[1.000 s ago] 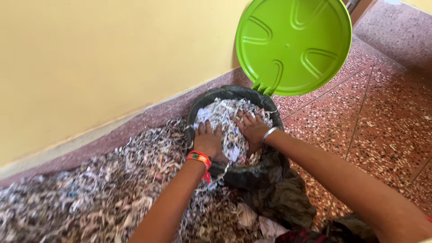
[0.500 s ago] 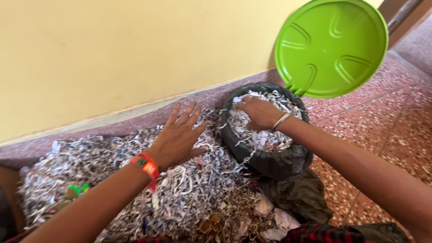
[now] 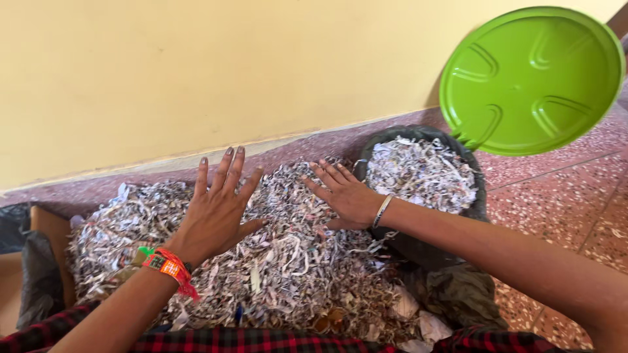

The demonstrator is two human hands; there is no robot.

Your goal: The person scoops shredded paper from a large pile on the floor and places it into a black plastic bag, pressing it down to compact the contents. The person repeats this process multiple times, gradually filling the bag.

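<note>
Shredded paper (image 3: 275, 261) lies in a broad grey-white heap on the floor along the foot of the yellow wall (image 3: 196, 72). Both hands rest flat on top of this heap, fingers spread and clasping nothing: the left hand (image 3: 216, 212), with an orange wristband (image 3: 169, 267), toward the heap's middle, and the right hand (image 3: 343, 196), with a thin metal bangle (image 3: 381, 210), near the heap's right edge. Just right of the heap stands a dark bin (image 3: 418, 245) lined with a black bag and filled to the rim with the same shreds. Its round green lid (image 3: 531, 82) stands open above it. A brown cardboard box (image 3: 49, 225) touches the heap's left end.
</note>
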